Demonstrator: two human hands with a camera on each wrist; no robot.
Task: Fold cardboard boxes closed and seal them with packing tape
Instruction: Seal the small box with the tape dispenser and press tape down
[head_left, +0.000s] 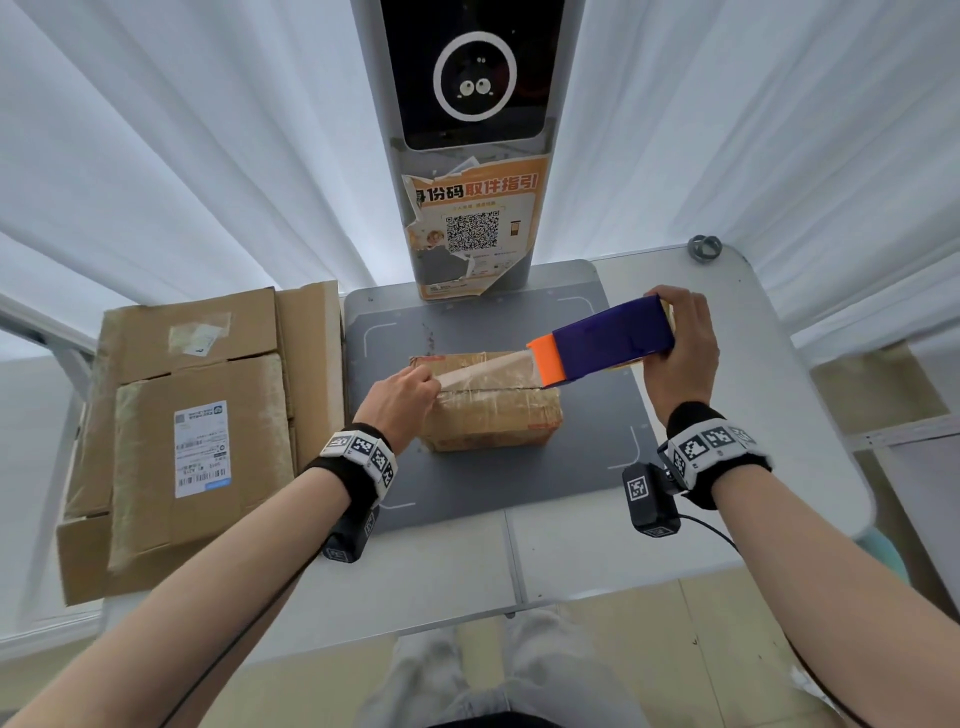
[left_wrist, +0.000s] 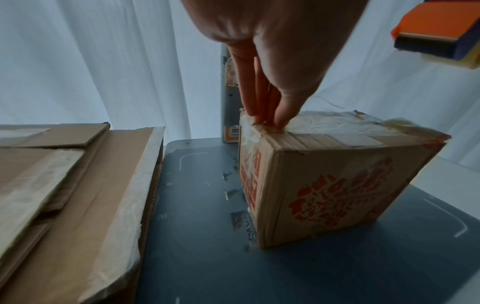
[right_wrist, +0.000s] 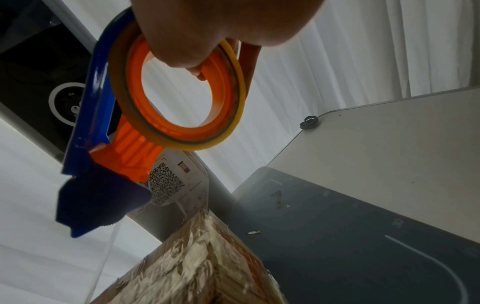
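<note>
A small cardboard box (head_left: 493, 410) with orange print stands closed on the dark grey mat (head_left: 592, 410); old tape covers its top (left_wrist: 337, 125). My left hand (head_left: 402, 395) presses straight fingers (left_wrist: 259, 98) on the tape end at the box's top left edge. My right hand (head_left: 680, 343) grips a blue and orange tape dispenser (head_left: 608, 343) above the box's right side, fingers through its ring (right_wrist: 179, 90). A clear strip of tape (head_left: 483, 371) stretches from the dispenser's orange mouth to my left fingers.
Flattened and stacked cardboard boxes (head_left: 197, 426) lie left of the mat, one with a shipping label. A grey kiosk post (head_left: 467, 208) with a QR poster stands behind the box. A small dark ring (head_left: 704, 248) sits at the table's far right corner. White curtains surround the table.
</note>
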